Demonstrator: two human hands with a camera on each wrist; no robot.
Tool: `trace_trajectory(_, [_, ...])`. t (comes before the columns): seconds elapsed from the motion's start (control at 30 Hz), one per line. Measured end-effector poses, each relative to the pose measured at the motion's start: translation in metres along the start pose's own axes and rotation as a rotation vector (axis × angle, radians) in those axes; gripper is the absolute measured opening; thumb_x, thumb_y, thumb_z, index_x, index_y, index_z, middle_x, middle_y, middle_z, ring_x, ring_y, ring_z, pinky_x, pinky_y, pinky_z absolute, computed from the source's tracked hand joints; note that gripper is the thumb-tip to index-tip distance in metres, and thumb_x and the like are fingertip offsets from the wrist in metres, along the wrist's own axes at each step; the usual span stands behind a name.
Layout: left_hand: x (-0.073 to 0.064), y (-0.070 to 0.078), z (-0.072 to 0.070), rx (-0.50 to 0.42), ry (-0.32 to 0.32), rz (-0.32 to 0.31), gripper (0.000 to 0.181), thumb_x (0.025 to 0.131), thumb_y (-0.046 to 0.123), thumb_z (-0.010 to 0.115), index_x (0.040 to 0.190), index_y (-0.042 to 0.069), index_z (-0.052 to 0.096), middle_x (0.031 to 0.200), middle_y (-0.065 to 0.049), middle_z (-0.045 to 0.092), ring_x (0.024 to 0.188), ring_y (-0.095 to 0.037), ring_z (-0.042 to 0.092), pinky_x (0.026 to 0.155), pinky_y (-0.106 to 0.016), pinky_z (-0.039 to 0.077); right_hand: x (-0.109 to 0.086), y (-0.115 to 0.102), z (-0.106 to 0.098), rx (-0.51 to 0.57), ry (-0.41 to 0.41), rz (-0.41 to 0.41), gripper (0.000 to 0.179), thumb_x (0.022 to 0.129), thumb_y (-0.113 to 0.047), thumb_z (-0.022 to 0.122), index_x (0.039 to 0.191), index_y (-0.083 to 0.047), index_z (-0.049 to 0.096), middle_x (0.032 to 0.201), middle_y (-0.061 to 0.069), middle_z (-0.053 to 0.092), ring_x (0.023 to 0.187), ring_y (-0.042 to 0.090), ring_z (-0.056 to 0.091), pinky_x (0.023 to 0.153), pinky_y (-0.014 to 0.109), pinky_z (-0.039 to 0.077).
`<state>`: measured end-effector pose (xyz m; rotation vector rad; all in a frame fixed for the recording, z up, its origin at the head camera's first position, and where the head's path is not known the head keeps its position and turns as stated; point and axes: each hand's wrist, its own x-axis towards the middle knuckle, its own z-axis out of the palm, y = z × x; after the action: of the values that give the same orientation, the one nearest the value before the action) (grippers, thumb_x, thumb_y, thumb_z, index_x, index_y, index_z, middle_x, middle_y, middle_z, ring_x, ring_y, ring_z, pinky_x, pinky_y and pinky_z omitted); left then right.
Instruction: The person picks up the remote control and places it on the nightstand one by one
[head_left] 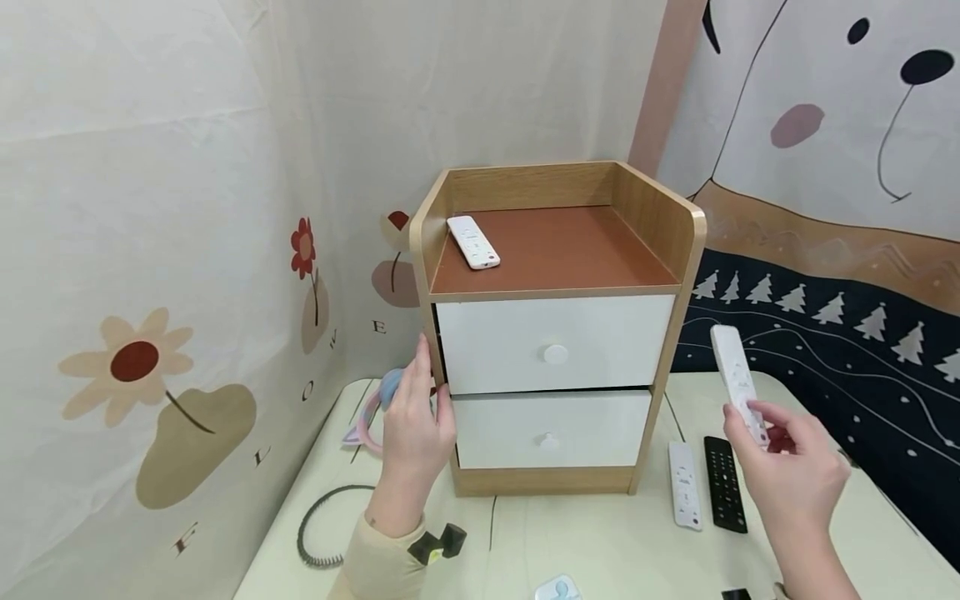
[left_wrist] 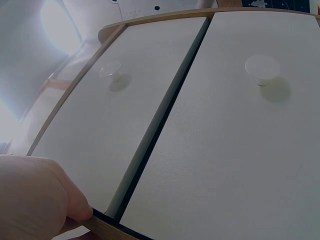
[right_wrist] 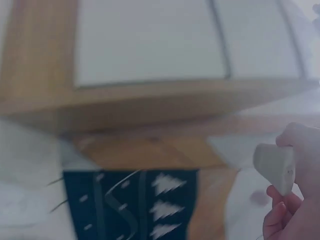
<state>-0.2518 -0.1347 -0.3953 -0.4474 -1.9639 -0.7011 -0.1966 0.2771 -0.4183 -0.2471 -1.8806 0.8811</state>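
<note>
A small wooden cabinet with two white drawers stands on the table. My left hand lies along its left side, fingers straight, with the thumb by the front edge; in the left wrist view the thumb of that hand touches the wooden edge beside the drawer fronts. To the right of the cabinet, my right hand holds a white remote control by its lower end, raised above the table. The right wrist view shows the end of this remote between thumb and fingers. Another white remote rests on the cabinet's brown top.
A white remote and a black remote lie side by side right of the cabinet. Left of it are a pink and blue headband-like item and a dark coiled cord. A small white case sits at the front.
</note>
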Motion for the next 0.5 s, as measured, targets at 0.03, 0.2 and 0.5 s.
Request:
trace_trajectory(0.03, [0.0, 0.0, 0.0, 0.0, 0.0, 0.0, 0.076, 0.095, -0.009, 0.071, 0.164, -0.01, 0.04, 0.14, -0.033, 0.068, 0.104, -0.043, 0.075, 0.077, -0.049, 0.068, 0.003, -0.008, -0.001, 0.025, 0.017, -0.025, 0.03, 0.082, -0.012, 0.094, 0.109, -0.003, 0.086, 0.083, -0.035, 0.052, 0.072, -0.013, 0.045, 0.067, -0.001, 0.036])
trace_trajectory(0.2, [0.0, -0.001, 0.001, -0.001, 0.004, 0.005, 0.076, 0.094, -0.011, 0.071, 0.164, -0.011, 0.04, 0.141, -0.033, 0.067, 0.104, -0.042, 0.075, 0.076, -0.049, 0.068, 0.013, -0.046, -0.004, 0.161, 0.075, -0.192, 0.029, 0.082, -0.007, 0.091, 0.107, 0.005, 0.084, 0.091, -0.033, 0.055, 0.077, -0.013, 0.047, 0.072, 0.0, 0.039])
trace_trajectory(0.5, [0.0, 0.0, 0.002, -0.003, 0.008, 0.001, 0.076, 0.093, -0.012, 0.07, 0.163, -0.011, 0.041, 0.141, -0.032, 0.068, 0.105, -0.043, 0.075, 0.074, -0.05, 0.068, 0.026, -0.099, 0.005, 0.351, 0.093, -0.411, 0.035, 0.084, -0.02, 0.088, 0.103, 0.009, 0.083, 0.084, 0.009, 0.065, 0.083, -0.005, 0.049, 0.073, 0.005, 0.038])
